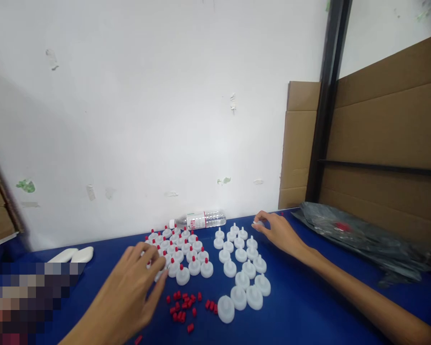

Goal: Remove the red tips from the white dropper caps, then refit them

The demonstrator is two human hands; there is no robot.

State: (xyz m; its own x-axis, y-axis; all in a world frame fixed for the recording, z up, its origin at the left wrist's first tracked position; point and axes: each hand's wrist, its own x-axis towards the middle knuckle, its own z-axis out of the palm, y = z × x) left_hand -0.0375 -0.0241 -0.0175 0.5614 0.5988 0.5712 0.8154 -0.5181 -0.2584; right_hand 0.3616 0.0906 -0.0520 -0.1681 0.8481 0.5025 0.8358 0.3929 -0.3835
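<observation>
Two groups of white nozzle caps stand on the blue table (309, 297). The left group (179, 249) carries red tips; the right group (242, 268) has none. Loose red tips (187, 306) lie scattered in front of them. My left hand (132, 292) rests at the left group's near edge, fingers curled round a white cap with a red tip. My right hand (278, 232) reaches to the far right corner of the untipped group, thumb and fingers pinched on a white cap (257, 224).
A clear water bottle (201, 220) lies on its side against the white wall. A crumpled grey plastic bag (366, 237) lies at the right. Cardboard sheets (388, 129) lean behind it. Two white oblong objects (72, 255) lie at the left.
</observation>
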